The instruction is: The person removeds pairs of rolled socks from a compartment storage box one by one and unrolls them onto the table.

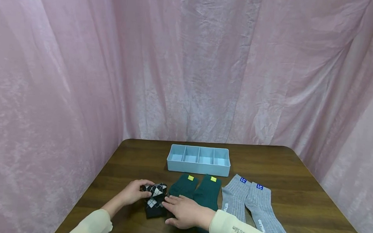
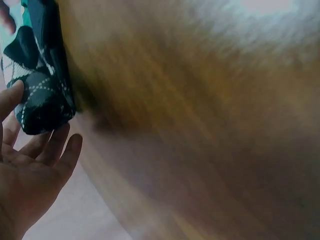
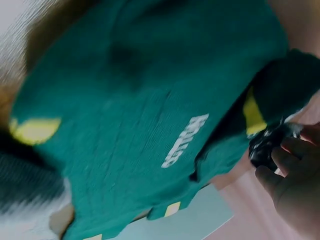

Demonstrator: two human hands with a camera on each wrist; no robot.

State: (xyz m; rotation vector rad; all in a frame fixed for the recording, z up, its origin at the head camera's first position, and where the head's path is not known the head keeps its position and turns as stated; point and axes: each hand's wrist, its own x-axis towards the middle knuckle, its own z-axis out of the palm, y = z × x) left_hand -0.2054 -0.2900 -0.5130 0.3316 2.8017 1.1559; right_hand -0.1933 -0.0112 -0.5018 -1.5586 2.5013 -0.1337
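Note:
A pair of black-and-white argyle socks (image 1: 156,190) lies folded into a small bundle at the left of the sock row. My left hand (image 1: 135,192) holds the bundle's left end, thumb on one side and fingers on the other, as the left wrist view also shows at the rolled sock end (image 2: 42,102). With fingers nearly straight, my right hand (image 1: 186,211) reaches to the bundle's right side, fingertips right at the dark fabric. Its palm and wrist overlap the dark green socks (image 1: 209,192), hiding their lower parts; white lettering shows on the green fabric (image 3: 125,115) in the right wrist view.
Behind the socks stands a light blue box (image 1: 198,167) with several compartments. Grey ribbed socks (image 1: 262,202) with blue labels lie flat to the right. The wooden table (image 1: 299,191) ends at a pink curtain (image 1: 213,79) behind and on both sides.

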